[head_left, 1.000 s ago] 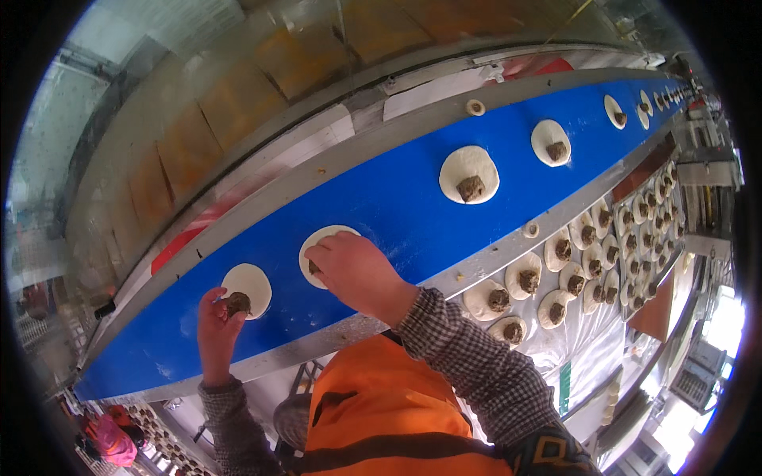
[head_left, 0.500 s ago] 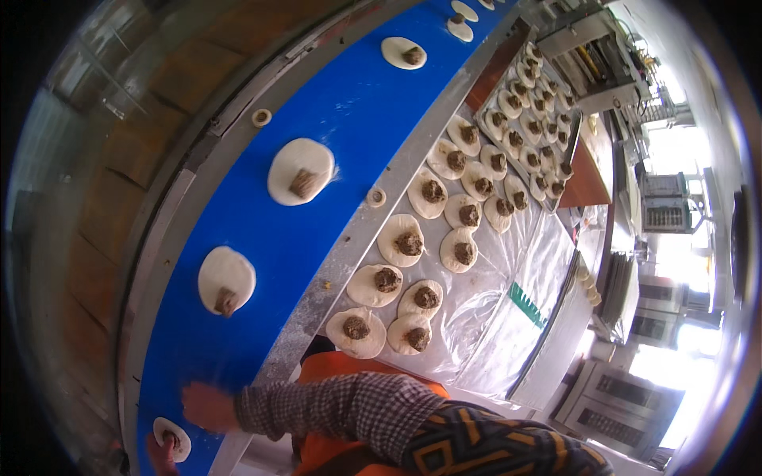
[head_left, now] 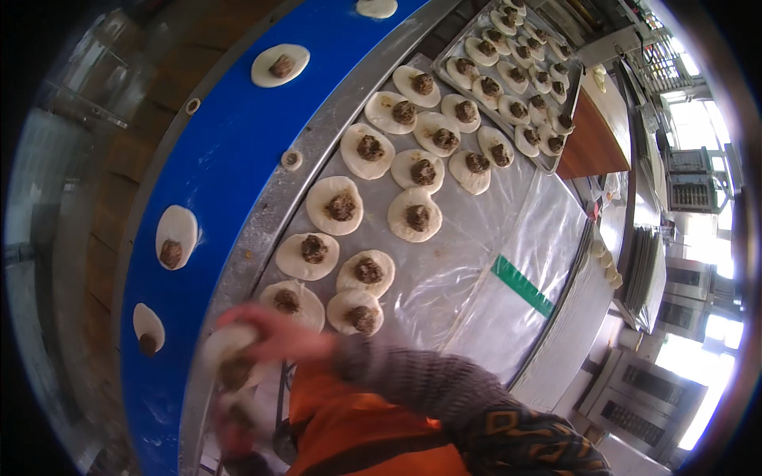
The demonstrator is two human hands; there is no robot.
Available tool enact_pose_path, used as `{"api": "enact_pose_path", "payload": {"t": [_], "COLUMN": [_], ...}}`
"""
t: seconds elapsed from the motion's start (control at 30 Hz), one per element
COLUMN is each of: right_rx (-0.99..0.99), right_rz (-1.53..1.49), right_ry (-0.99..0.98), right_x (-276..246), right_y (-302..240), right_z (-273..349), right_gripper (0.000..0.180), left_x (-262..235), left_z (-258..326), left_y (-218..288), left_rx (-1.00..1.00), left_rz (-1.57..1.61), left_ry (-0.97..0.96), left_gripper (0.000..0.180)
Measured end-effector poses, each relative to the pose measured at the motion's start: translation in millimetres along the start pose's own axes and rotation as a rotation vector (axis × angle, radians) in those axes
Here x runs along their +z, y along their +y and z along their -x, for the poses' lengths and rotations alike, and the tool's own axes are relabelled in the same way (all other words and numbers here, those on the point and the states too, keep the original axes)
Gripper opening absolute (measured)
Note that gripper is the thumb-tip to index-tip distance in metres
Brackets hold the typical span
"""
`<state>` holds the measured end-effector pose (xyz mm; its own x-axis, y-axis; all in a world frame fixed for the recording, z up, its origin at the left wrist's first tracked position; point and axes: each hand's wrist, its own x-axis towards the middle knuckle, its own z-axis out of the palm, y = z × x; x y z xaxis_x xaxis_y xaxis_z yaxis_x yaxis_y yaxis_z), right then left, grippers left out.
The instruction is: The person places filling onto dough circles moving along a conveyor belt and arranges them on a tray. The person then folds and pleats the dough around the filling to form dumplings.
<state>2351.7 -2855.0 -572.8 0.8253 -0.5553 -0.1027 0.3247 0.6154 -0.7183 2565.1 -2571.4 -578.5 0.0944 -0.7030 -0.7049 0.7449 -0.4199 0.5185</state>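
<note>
My right hand point(head_left: 282, 332), smeared by motion, grips the edge of a pale dough round point(head_left: 218, 347) with a lump of brown filling on it, above the belt's metal edge. Just below it, my left hand point(head_left: 232, 436) is at a second filled dough round point(head_left: 244, 406); both are blurred and its fingers partly hidden. Nearest to my right hand on the plastic-covered table lies a filled dough round point(head_left: 292, 301), with several more beyond it.
A blue conveyor belt point(head_left: 218, 170) on the left carries spaced dough rounds with filling. At the far right of the table stands a metal tray point(head_left: 548, 165) full of filled rounds. A green strip point(head_left: 521, 285) lies on the plastic sheet point(head_left: 444, 305). Stacked trays point(head_left: 641, 278) stand further right.
Both hands have come off the belt toward the table, now with dough rounds at them. The view has shifted, and the rounds on the belt appear further down and left.
</note>
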Motion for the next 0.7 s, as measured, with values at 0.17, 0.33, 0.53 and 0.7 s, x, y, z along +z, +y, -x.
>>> {"api": "enact_pose_path", "payload": {"t": [0.17, 0.33, 0.53, 0.7], "right_rx": [-0.299, 0.062, -0.132, -0.262], "right_rz": [-0.196, 0.621, 1.366, 1.208], "right_ry": [0.418, 0.979, 1.283, 0.446], "right_x": [-146.6, -248.1, -199.8, -78.8], "right_y": [-117.8, -148.5, -164.4, -117.2], "right_z": [152.3, 210.8, 199.7, 21.6], "right_gripper": [0.052, 0.046, 0.041, 0.034], "left_x": [257.5, 367.2, 327.6, 64.6], "left_z": [-119.0, -176.9, -123.4, -55.6], "left_y": [-63.5, -129.0, -83.1, 84.1], "left_rx": [-0.433, 0.273, 0.854, 0.814], "left_rz": [-0.319, -1.271, -0.986, -0.756], "left_ry": [-0.621, -0.752, -0.475, 1.058], "left_gripper": [0.053, 0.034, 0.030, 0.052]}}
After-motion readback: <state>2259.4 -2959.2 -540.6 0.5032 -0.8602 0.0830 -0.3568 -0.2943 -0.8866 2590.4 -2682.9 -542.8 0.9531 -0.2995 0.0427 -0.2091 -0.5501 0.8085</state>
